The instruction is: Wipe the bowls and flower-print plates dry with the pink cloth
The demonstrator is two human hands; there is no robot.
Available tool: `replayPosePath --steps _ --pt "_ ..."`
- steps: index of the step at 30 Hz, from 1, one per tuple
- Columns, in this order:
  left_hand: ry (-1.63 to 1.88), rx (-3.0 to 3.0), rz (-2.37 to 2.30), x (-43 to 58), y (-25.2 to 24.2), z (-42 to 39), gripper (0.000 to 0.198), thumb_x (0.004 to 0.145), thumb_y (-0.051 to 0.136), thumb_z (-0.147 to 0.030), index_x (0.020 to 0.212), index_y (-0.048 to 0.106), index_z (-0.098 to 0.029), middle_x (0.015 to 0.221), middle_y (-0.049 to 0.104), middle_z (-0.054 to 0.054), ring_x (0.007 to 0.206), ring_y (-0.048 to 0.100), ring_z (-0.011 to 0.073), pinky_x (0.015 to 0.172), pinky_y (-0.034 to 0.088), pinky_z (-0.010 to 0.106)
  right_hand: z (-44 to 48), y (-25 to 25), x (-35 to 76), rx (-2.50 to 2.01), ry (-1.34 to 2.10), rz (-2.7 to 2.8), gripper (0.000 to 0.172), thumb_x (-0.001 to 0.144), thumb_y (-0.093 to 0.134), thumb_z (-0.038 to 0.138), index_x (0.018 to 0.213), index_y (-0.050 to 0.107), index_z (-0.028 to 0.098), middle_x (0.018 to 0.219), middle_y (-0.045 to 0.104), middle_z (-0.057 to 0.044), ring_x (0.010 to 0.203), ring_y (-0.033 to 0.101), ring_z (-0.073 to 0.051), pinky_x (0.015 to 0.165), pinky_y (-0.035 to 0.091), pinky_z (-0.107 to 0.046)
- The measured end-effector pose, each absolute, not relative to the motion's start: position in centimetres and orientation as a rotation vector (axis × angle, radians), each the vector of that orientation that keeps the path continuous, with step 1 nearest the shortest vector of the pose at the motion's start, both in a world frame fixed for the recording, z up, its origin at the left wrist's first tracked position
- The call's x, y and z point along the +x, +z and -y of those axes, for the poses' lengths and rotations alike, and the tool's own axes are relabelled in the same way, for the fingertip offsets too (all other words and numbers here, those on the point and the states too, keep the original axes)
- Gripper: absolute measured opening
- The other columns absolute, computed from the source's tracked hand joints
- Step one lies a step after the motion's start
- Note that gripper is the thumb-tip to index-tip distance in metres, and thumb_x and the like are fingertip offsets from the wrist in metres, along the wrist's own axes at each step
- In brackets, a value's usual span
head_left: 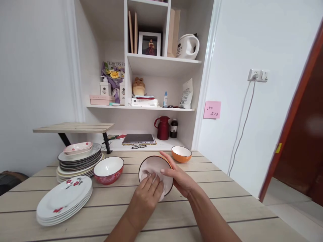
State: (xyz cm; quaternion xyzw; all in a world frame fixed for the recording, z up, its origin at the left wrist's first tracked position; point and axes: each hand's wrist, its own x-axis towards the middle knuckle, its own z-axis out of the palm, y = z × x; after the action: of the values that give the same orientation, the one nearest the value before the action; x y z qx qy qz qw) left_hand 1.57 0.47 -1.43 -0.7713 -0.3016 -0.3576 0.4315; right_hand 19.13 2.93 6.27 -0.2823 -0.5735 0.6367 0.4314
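Note:
A bowl [156,162] with a white inside and a dark rim is tilted toward me above the table. Its right side is gripped by my right hand [180,176], with the thumb over the rim and the fingers behind. My left hand [147,195] presses a white cloth [161,194] against the inside of the bowl, its fingers bunched on it. To the left stands a red bowl [109,170] with a white inside. Behind my right hand, an orange bowl [181,154] sits upright on the table.
Oval floral plates [64,198] are stacked at the left front. Behind them rises a taller plate stack [78,164] topped by small pink dishes [78,148]. A wooden riser [73,127] stands at the back left. The shelf holds a red jug [163,128] and a laptop [138,138].

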Motion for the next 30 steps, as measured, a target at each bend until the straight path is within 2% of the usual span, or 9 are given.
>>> replayPosePath --steps 2,5,8,11,13,16,21,24,30 --pt "-0.968 -1.873 0.867 1.3 -1.5 -0.6 0.031 0.094 0.042 -0.007 0.117 0.061 -0.014 0.112 0.073 0.008 0.104 0.069 0.0230 0.089 0.056 0.039 -2.8 5.5 18.0 -0.583 1.654 1.404 0.095 0.071 0.077 0.033 0.150 0.024 0.040 0.118 0.064 -0.004 0.093 0.062 -0.023 0.085 0.044 -0.040" --pt "-1.125 -1.796 1.081 1.0 -1.6 -0.8 0.027 0.096 0.044 -0.017 0.119 0.058 -0.012 0.108 0.074 0.010 0.096 0.071 0.0216 0.082 0.059 0.036 -2.2 4.4 15.9 -0.479 1.677 1.356 0.096 0.073 0.076 0.038 0.151 0.019 0.042 0.125 0.059 -0.005 0.093 0.062 -0.023 0.081 0.046 -0.039" --pt "-1.178 -1.811 1.147 1.0 -1.6 -0.9 0.025 0.097 0.044 -0.019 0.116 0.058 -0.013 0.105 0.074 0.011 0.094 0.072 0.0212 0.081 0.059 0.036 -1.3 3.8 14.2 -0.493 1.635 1.292 0.086 0.078 0.073 0.041 0.149 0.025 0.041 0.132 0.056 -0.003 0.108 0.059 -0.023 0.095 0.042 -0.040" --pt "-1.135 -1.850 1.098 1.3 -1.8 -0.8 0.027 0.094 0.043 -0.012 0.116 0.059 -0.013 0.109 0.073 0.011 0.100 0.070 0.0224 0.088 0.057 0.038 -0.8 3.7 13.3 -0.535 1.610 1.232 0.085 0.078 0.072 0.043 0.149 0.026 0.041 0.132 0.059 -0.002 0.116 0.057 -0.023 0.105 0.037 -0.041" --pt "-1.095 -1.837 1.068 1.5 -1.9 -0.8 0.033 0.092 0.042 -0.008 0.121 0.058 -0.011 0.114 0.072 0.012 0.106 0.068 0.0230 0.092 0.056 0.040 -0.8 3.8 13.2 -0.558 1.603 1.191 0.081 0.079 0.070 0.044 0.148 0.027 0.039 0.127 0.063 -0.002 0.114 0.059 -0.024 0.103 0.039 -0.041" --pt "-1.024 -1.824 0.994 1.8 -2.1 -0.9 0.041 0.091 0.039 -0.003 0.127 0.055 -0.010 0.120 0.070 0.012 0.112 0.065 0.0229 0.094 0.055 0.039 -1.2 4.0 13.4 -0.572 1.585 1.126 0.066 0.083 0.063 0.042 0.143 0.037 0.034 0.116 0.067 -0.003 0.104 0.064 -0.025 0.094 0.045 -0.040" --pt "-0.907 -1.887 0.886 1.9 -2.0 -0.7 0.042 0.092 0.040 -0.005 0.130 0.055 -0.012 0.122 0.069 0.010 0.117 0.062 0.0222 0.098 0.051 0.038 -2.2 4.7 14.7 -0.642 1.500 1.180 0.050 0.077 0.063 0.035 0.126 0.056 0.029 0.104 0.071 -0.002 0.099 0.064 -0.025 0.090 0.046 -0.037" --pt "-0.849 -1.967 0.800 1.8 -1.7 -0.7 0.038 0.095 0.038 -0.007 0.127 0.057 -0.015 0.124 0.068 0.008 0.117 0.062 0.0212 0.100 0.050 0.039 -2.8 5.3 16.2 -0.653 1.456 1.258 0.045 0.074 0.062 0.030 0.119 0.062 0.026 0.107 0.070 -0.001 0.103 0.061 -0.025 0.093 0.043 -0.038" --pt "-0.812 -2.061 0.683 2.1 -1.2 -0.7 0.032 0.096 0.039 -0.009 0.117 0.062 -0.018 0.120 0.069 0.007 0.112 0.063 0.0201 0.102 0.047 0.043 -3.4 6.7 19.4 -0.762 1.503 1.464 0.045 0.071 0.058 0.022 0.114 0.066 0.029 0.106 0.071 0.000 0.102 0.060 -0.025 0.090 0.041 -0.037"
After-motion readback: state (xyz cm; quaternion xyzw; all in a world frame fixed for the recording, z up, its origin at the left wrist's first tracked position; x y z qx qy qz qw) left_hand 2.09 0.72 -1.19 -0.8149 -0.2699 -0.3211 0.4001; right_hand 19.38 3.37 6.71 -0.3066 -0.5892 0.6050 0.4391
